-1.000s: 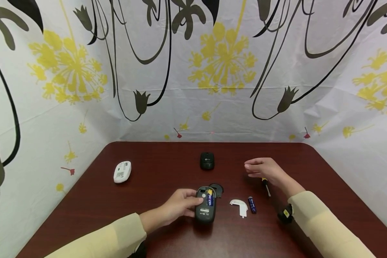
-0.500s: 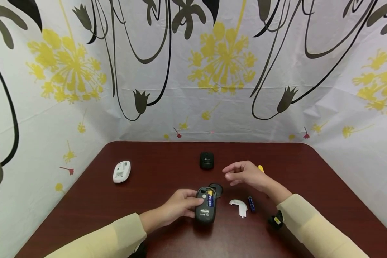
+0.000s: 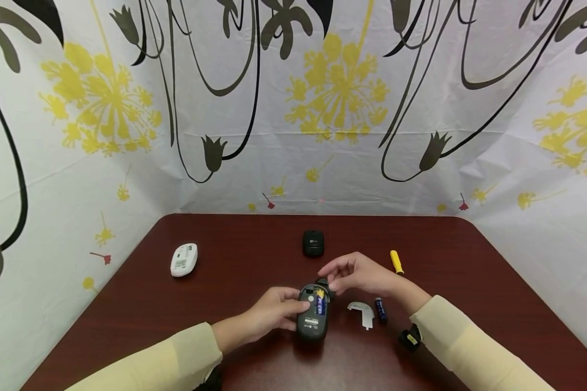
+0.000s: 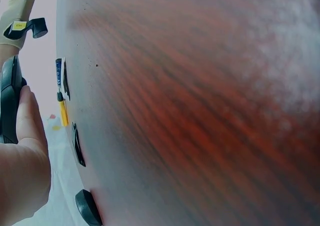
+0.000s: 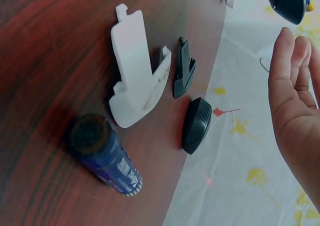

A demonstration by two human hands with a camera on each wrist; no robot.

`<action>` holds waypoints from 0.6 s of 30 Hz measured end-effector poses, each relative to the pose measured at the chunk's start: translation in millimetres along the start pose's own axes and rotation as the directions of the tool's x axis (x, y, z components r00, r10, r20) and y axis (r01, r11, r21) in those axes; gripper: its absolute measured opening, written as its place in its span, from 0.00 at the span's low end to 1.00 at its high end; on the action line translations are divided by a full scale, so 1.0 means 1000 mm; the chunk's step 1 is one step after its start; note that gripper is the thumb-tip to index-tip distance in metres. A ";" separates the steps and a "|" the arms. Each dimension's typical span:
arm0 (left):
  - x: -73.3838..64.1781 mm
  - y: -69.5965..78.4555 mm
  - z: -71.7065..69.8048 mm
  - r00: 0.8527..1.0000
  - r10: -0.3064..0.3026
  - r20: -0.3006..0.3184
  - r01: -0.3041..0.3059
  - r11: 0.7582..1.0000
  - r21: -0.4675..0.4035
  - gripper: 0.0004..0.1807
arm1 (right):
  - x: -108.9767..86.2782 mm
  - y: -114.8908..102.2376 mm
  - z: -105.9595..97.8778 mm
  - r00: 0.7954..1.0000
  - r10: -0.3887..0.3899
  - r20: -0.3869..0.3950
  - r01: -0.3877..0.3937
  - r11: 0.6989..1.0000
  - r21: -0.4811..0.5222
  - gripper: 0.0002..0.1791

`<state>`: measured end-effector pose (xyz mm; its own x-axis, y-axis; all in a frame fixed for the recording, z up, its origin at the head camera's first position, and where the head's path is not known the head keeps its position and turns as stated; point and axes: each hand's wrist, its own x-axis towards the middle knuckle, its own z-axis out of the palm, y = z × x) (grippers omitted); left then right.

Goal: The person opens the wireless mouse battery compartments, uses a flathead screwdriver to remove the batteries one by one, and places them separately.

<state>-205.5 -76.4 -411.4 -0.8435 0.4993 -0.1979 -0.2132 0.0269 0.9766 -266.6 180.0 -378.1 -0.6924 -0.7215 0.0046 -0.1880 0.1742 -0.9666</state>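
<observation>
My left hand (image 3: 271, 309) grips a dark computer mouse (image 3: 312, 323) by its side, underside up, with the thumb on the underside. The mouse's battery bay is uncovered and a blue and yellow battery (image 3: 320, 302) lies in it. My right hand (image 3: 359, 274) hovers just beyond the mouse's far end, its fingers loosely bent and holding nothing. In the head view it overlaps the dark battery cover (image 5: 185, 70), which lies on the table in the right wrist view. A white battery cover (image 3: 362, 314) and a loose blue battery (image 3: 381, 310) lie to the right.
A second black mouse (image 3: 313, 243) sits farther back on the brown table (image 3: 244, 239). At the back left lies a white mouse (image 3: 184, 259), underside up. A yellow-handled screwdriver (image 3: 396, 262) lies beyond the right forearm. A patterned white curtain (image 3: 283, 108) hangs behind the table.
My right hand has moved left and nearer, from above the screwdriver to the far end of the held mouse, uncovering the yellow handle. The left hand keeps its hold.
</observation>
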 end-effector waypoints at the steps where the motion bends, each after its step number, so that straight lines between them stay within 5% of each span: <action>1: 0.000 0.000 0.000 1.000 0.001 0.000 -0.001 1.000 -0.001 0.23 | 0.000 0.000 0.001 1.000 -0.003 0.007 0.003 1.000 -0.011 0.21; 18: 0.000 -0.003 0.003 1.000 -0.003 0.013 0.003 1.000 -0.009 0.21 | 0.005 0.000 0.009 0.987 -0.101 0.125 0.125 0.971 -0.204 0.13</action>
<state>-203.2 -74.3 -413.6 -0.8364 0.5104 -0.1999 -0.2205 0.0206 0.9752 -263.6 170.7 -380.5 -0.5777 -0.8132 0.0700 -0.4109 0.2157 -0.8858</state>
